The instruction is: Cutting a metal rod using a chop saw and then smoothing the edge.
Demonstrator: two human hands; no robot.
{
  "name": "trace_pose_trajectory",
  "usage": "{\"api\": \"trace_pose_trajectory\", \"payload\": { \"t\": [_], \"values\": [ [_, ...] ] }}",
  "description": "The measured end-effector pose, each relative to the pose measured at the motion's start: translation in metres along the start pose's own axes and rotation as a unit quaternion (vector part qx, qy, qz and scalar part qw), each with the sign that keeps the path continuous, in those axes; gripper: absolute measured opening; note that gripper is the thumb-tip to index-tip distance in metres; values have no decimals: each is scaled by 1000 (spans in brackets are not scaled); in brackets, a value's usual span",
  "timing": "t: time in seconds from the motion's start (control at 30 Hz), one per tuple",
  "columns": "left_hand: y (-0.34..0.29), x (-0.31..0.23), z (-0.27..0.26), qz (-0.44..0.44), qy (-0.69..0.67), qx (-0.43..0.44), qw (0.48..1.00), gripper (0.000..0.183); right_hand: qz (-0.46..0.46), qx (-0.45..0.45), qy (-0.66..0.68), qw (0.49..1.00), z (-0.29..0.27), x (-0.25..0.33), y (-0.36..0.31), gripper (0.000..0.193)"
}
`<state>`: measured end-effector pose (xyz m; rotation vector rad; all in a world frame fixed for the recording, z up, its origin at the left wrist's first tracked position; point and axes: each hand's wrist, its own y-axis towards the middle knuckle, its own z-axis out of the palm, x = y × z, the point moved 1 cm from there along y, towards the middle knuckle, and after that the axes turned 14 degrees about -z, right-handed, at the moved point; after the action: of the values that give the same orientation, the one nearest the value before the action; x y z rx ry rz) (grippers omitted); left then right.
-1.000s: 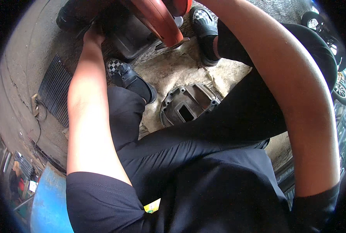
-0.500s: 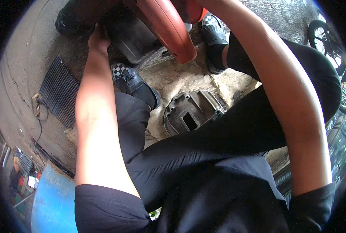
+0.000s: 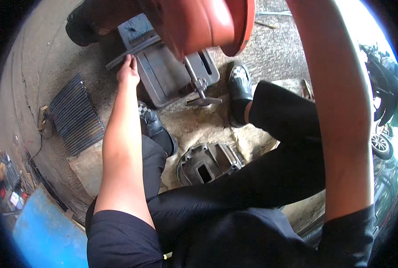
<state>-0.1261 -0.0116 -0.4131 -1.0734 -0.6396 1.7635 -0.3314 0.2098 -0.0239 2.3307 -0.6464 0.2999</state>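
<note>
Slim grey metal bar [image 3: 146,45], straight, left of red machine [image 3: 199,27]. Left hand [image 3: 128,75]: fingers closed on bar. Right hand unseen; cannot tell.

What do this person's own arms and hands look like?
The left sleeve and right sleeve are short, plain and black. The left hand wears no visible glove or watch; the right hand is out of frame.
</note>
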Motion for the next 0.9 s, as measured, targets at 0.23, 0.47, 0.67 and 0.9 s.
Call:
{"api": "trace_pose_trajectory", "payload": {
  "t": [0.23,0.47,0.67,0.9],
  "values": [
    [-32,4,13,4,-18,-23,1000,22,98,139,53,984,142,-112,-132,32],
    [-39,13,17,35,-31,-65,997,16,78,313,19,946,220,-130,-186,40],
    [-50,12,23,38,-31,-54,997,20,116,262,-4,958,228,-159,-185,34],
    [-53,12,26,38,-36,-61,997,24,-158,158,-51,974,222,-182,-187,39]
  ]
}}
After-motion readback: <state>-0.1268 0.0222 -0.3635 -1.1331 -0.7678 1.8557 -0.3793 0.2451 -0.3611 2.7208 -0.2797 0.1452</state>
